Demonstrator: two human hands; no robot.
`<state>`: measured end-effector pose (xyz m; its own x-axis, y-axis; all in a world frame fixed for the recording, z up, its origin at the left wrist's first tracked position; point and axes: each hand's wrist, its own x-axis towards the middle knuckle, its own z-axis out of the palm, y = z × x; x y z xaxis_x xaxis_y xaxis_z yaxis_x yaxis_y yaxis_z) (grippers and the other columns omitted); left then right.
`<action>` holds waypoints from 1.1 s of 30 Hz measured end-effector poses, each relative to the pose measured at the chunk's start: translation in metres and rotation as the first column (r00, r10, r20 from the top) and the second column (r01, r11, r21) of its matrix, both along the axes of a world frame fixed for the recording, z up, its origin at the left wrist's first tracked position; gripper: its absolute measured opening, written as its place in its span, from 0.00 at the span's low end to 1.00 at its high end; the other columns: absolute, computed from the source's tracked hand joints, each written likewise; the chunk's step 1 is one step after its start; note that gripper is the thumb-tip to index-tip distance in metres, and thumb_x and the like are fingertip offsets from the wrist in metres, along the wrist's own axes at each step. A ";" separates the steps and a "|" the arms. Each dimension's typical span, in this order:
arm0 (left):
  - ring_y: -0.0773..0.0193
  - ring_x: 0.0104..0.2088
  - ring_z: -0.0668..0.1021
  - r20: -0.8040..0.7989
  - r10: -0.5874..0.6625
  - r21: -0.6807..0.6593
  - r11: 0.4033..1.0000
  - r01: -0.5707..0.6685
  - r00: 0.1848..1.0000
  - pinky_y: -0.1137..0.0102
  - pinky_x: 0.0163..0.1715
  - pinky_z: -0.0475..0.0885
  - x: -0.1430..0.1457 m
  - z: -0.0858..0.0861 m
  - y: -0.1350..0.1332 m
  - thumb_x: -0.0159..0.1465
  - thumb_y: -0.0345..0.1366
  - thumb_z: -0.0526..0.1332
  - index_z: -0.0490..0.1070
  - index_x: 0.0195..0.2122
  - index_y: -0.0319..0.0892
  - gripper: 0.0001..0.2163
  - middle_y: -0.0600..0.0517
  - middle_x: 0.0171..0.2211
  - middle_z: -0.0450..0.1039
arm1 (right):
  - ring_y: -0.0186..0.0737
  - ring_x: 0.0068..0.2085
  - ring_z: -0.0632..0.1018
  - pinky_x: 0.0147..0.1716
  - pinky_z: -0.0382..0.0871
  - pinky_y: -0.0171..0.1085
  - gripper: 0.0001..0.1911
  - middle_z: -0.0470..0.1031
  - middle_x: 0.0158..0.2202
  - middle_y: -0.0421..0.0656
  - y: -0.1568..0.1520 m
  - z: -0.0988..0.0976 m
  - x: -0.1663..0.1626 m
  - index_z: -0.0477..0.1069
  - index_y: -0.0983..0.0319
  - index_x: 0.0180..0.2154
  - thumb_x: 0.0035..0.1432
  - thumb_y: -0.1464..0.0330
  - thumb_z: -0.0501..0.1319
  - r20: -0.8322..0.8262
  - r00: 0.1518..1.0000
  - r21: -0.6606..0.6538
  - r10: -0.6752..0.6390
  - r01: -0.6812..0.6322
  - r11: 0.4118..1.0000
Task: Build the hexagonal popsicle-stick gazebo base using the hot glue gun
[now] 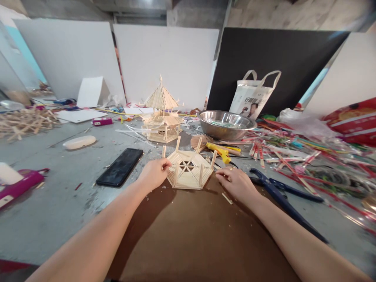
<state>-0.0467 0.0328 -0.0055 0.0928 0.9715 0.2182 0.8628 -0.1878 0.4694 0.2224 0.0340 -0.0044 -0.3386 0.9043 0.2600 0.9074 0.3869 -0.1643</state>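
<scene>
A hexagonal structure of pale wooden sticks (188, 181) rests on the brown board, with short stick posts rising from its corners. My left hand (155, 172) is closed at its left edge, fingers curled against the sticks. On the other side, my right hand (237, 183) is close to the right edge, its thumb and fingers loosely bent and slightly apart; nothing shows between them. Behind the structure stands a small pavilion model (163, 117) of similar sticks, with a pointed roof. A yellow-handled tool (220, 152), perhaps a glue gun, lies just beyond the right posts.
A black phone (120, 167) and a white oval case (79, 142) lie to the left. Blue-handled shears (282, 196) are beside my right forearm. A metal bowl (227, 131), a white bag (252, 96) and scattered strips (293, 156) occupy the back right. The brown board (194, 235) spans the front.
</scene>
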 end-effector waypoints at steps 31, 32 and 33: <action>0.59 0.40 0.68 -0.181 -0.377 -0.120 0.925 0.360 0.908 0.68 0.42 0.61 0.006 0.017 -0.012 0.49 0.33 0.56 0.70 0.30 0.41 0.08 0.50 0.34 0.68 | 0.38 0.37 0.72 0.35 0.60 0.35 0.14 0.74 0.35 0.41 0.003 0.004 0.008 0.71 0.59 0.34 0.54 0.64 0.49 0.052 0.996 -0.019 -0.070 0.071 0.997; 0.59 0.41 0.68 -0.167 -0.382 -0.127 0.922 0.364 0.909 0.68 0.43 0.61 0.006 0.017 -0.012 0.50 0.36 0.56 0.70 0.32 0.42 0.09 0.50 0.35 0.68 | 0.38 0.36 0.72 0.34 0.60 0.35 0.14 0.74 0.35 0.41 0.003 0.003 0.008 0.71 0.59 0.34 0.54 0.64 0.49 0.051 0.996 -0.017 -0.070 0.071 0.997; 0.59 0.41 0.68 -0.157 -0.384 -0.129 0.922 0.366 0.910 0.67 0.43 0.60 0.006 0.017 -0.013 0.51 0.38 0.57 0.70 0.33 0.42 0.10 0.50 0.35 0.68 | 0.38 0.36 0.72 0.34 0.60 0.35 0.14 0.74 0.34 0.41 0.004 0.003 0.008 0.71 0.59 0.34 0.54 0.64 0.49 0.051 0.996 -0.015 -0.070 0.071 0.997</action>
